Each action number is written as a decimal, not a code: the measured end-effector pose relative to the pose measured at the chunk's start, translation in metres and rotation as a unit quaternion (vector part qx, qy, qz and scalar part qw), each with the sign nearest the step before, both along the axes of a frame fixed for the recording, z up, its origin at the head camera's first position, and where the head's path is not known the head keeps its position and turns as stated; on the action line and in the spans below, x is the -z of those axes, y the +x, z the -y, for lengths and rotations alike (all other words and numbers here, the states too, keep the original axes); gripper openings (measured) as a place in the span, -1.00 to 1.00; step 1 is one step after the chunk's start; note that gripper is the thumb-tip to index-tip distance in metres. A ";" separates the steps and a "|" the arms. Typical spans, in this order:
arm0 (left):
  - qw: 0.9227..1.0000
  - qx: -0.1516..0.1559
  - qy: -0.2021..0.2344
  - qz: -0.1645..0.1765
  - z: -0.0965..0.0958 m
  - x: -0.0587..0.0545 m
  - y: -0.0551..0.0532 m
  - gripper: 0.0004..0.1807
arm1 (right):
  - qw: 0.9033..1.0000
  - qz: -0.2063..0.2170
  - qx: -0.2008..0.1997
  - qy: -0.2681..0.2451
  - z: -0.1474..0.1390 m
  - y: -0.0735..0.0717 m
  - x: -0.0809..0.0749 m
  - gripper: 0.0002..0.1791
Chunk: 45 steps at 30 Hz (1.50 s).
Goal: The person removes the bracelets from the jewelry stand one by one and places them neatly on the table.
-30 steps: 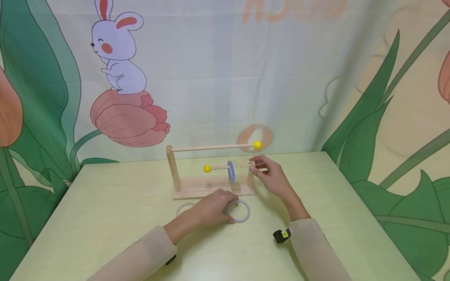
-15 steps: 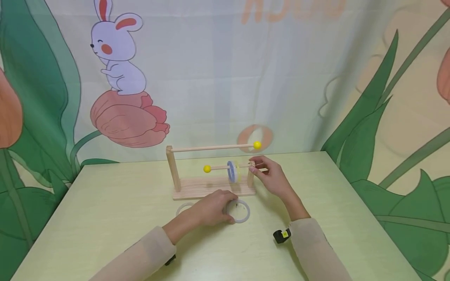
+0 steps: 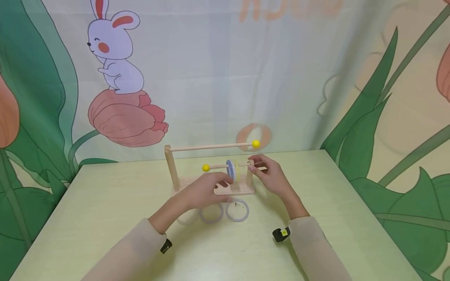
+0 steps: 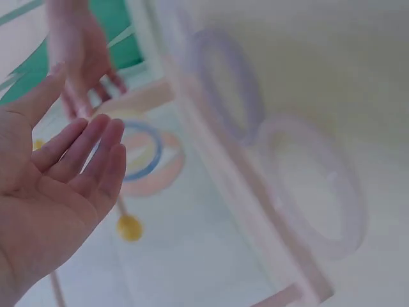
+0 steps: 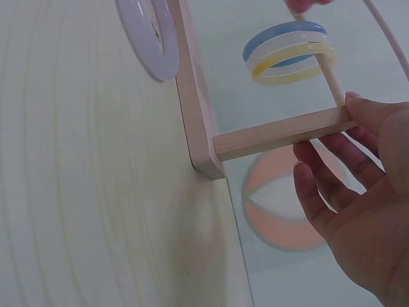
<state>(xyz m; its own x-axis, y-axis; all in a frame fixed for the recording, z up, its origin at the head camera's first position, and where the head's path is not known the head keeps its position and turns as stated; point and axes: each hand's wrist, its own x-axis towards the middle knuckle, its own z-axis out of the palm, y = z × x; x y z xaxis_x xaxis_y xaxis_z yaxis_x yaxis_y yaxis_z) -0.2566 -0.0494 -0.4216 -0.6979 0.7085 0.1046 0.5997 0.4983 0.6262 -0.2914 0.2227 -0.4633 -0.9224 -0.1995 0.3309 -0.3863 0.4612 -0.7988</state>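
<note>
A wooden stand has a base board (image 3: 232, 190), a tall left post (image 3: 172, 169) and a short right post (image 5: 275, 134). My right hand (image 3: 270, 177) grips the top of the short post between thumb and fingers. Blue (image 5: 287, 28), clear-white and yellow (image 5: 281, 80) rings hang together on the lower rod (image 3: 218, 166), which ends in a yellow ball (image 3: 205, 168). My left hand (image 3: 202, 190) hovers over the front of the base with relaxed fingers, holding nothing, fingertips close to the blue ring. In the left wrist view its palm (image 4: 57, 204) shows bare.
Three pale rings lie on the table in front of the stand: a purple-tinted one (image 3: 222, 214), a lilac one (image 3: 237, 221) and a faint one at left (image 3: 186, 224). An upper rod (image 3: 211, 147) with a yellow ball (image 3: 256, 144) spans above. A printed curtain (image 3: 197, 78) hangs behind.
My left hand has left the ring on the table and moved up and slightly left, toward the rings on the lower rod. My right hand stays on the short post.
</note>
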 end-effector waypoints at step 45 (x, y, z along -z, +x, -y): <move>0.974 -0.153 0.036 -0.166 -0.018 0.028 -0.038 -0.24 | 1.000 0.005 0.000 -0.005 0.002 0.001 -0.001 -0.67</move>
